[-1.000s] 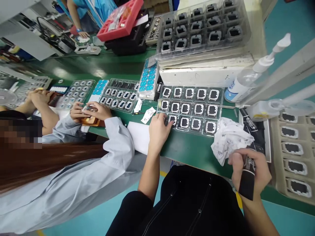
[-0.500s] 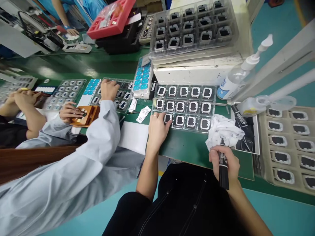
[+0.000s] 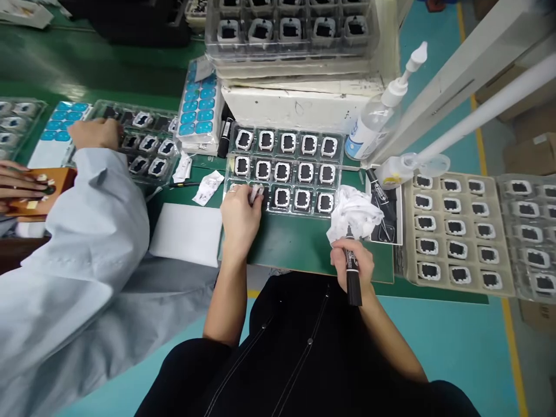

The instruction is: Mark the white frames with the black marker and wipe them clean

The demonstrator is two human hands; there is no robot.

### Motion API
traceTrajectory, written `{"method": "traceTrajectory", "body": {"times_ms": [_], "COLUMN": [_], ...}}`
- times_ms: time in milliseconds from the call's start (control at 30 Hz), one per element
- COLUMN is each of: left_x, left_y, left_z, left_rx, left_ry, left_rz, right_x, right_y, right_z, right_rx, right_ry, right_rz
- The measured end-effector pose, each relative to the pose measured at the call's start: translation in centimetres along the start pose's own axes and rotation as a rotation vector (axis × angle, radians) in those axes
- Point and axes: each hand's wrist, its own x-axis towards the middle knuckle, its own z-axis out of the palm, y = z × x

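Observation:
My left hand [image 3: 240, 223] pinches a small white-rimmed frame part [image 3: 255, 192], tilted on edge over the front row of a clear plastic tray [image 3: 284, 209]. More white frames with dark centres, such as this frame [image 3: 282, 197], fill other pockets. A dark pocket shows right beside my fingertips. My right hand [image 3: 357, 263] is closed round a black marker [image 3: 353, 284], its tip pointing away from me. That tip is at the near edge of a crumpled white cloth [image 3: 354, 211] with dark smudges, and I cannot tell whether they touch.
A pump bottle [image 3: 369, 130] stands behind the tray, beside a white box [image 3: 295, 110] bearing stacked trays. Beige [image 3: 454, 231] and clear trays of frames lie right. To the left are a folded white sheet [image 3: 186, 233], a stained wipe [image 3: 208, 186] and a co-worker's grey sleeve [image 3: 95, 202].
My left hand has lifted a frame part out of its pocket and tipped it up. The view has swung right and down. My right hand still grips the marker by the cloth.

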Motion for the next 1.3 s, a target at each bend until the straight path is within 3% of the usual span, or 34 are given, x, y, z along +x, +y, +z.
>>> {"method": "traceTrajectory", "body": {"times_ms": [133, 200, 267, 400, 533, 633, 900, 1167, 1300], "left_x": [-2.0, -3.6, -5.4, -8.0, -8.9, -9.0, -9.3, -9.7, -9.8], "left_y": [2.0, 3.7, 5.6, 8.3, 9.1, 9.1, 9.3, 9.5, 9.4], "left_z": [0.1, 0.4, 0.9, 2.5, 3.8, 4.2, 4.1, 4.0, 3.9], "left_rx": [-0.431, -0.720, -0.939, -1.133, -1.192, -1.172, -1.068, -1.005, -0.943], "left_ry": [0.158, 0.064, -0.106, -0.307, -0.368, -0.406, -0.368, -0.349, -0.361], "left_rz": [-0.138, -0.193, -0.272, -0.387, -0.406, -0.424, -0.420, -0.411, -0.394], "right_x": [0.1, 0.4, 0.9, 2.1, 3.0, 3.2, 2.9, 3.7, 3.6], "right_y": [0.2, 0.2, 0.0, -0.2, -0.3, -0.3, 0.0, -0.6, -0.3], "right_z": [0.1, 0.3, 0.4, 0.5, 1.0, 2.1, 3.0, 2.7, 2.9], "right_rx": [0.091, 0.158, 0.193, 0.171, 0.135, 0.151, 0.165, 0.064, 0.043], "right_ry": [0.031, 0.035, 0.026, 0.028, 0.013, 0.101, 0.064, 0.049, 0.049], "right_rz": [-0.080, -0.084, -0.071, -0.037, 0.009, 0.113, 0.167, 0.014, 0.011]}}
